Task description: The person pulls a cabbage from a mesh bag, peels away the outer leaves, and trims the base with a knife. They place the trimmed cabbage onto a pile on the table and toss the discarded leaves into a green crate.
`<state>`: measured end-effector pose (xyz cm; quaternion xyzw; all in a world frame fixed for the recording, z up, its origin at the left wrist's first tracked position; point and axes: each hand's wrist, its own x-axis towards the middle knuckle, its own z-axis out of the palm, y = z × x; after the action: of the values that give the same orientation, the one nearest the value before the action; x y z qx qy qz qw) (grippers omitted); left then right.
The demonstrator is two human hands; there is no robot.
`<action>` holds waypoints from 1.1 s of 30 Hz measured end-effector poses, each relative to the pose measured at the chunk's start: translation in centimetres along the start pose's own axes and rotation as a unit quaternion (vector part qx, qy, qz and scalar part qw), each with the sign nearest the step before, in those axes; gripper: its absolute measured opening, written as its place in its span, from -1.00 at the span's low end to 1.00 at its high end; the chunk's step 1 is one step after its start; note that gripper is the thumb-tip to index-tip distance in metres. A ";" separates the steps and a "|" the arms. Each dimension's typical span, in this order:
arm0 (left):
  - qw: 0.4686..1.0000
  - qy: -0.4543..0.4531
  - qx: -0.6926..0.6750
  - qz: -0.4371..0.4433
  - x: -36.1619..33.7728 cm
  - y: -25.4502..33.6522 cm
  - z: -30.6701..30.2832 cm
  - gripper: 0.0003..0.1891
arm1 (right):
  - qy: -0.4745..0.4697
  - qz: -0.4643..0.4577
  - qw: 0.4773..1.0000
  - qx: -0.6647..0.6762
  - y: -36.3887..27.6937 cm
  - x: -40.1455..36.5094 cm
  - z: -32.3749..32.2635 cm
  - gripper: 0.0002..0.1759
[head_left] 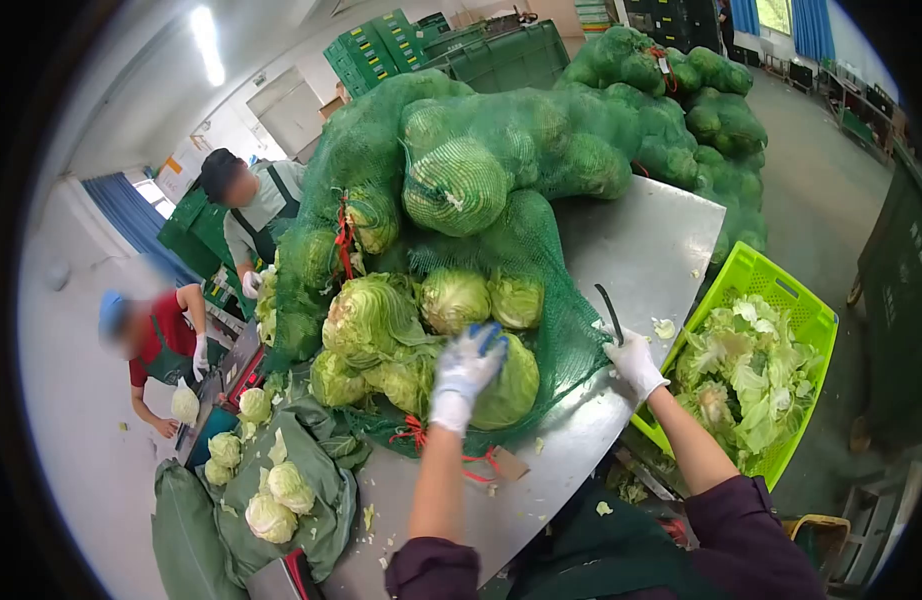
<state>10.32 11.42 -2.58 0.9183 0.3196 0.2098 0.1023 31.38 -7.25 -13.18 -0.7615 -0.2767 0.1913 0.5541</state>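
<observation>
My left hand (468, 372), in a white glove with blue at the fingers, lies with spread fingers on a green cabbage (514, 388). This cabbage is at the mouth of an open green mesh sack (556, 325). Several more cabbages (455, 301) sit behind and to the left of the hand in the sack, some with loose outer leaves. To the right, my white-gloved right hand (636, 366) is closed around a thin, curved, dark knife (611, 312) pointing up. The stretched edge of the mesh reaches close to those fingers. A red tie (409, 432) lies by my left wrist.
Full mesh sacks (456, 185) are piled at the back of the metal table (661, 230). A lime-green crate (819, 350) with trimmed leaves stands right. Trimmed cabbages (271, 517) lie on dark green cloth (326, 545) at left. Two people (171, 335) (266, 205) work beyond.
</observation>
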 end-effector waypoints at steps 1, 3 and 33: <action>0.999 -0.036 -0.006 -0.028 -0.3 0.7 1.5 -0.57 | -0.015 0.042 0.999 0.028 -0.7 -0.2 -0.7 -0.61; 0.994 -0.039 0.103 0.006 -2.0 4.9 0.2 -0.53 | -0.013 0.094 0.995 0.025 -4.3 -2.3 -2.5 -0.50; 0.827 0.031 -0.544 -0.141 -20.7 -4.6 -11.0 -0.33 | -0.302 -0.215 0.928 -0.026 -9.3 -23.9 8.7 0.43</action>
<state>-11.79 2.52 -0.91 0.6517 0.2827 0.3618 0.6037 5.74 -13.76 -7.44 -0.6041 -0.5927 0.2815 0.4522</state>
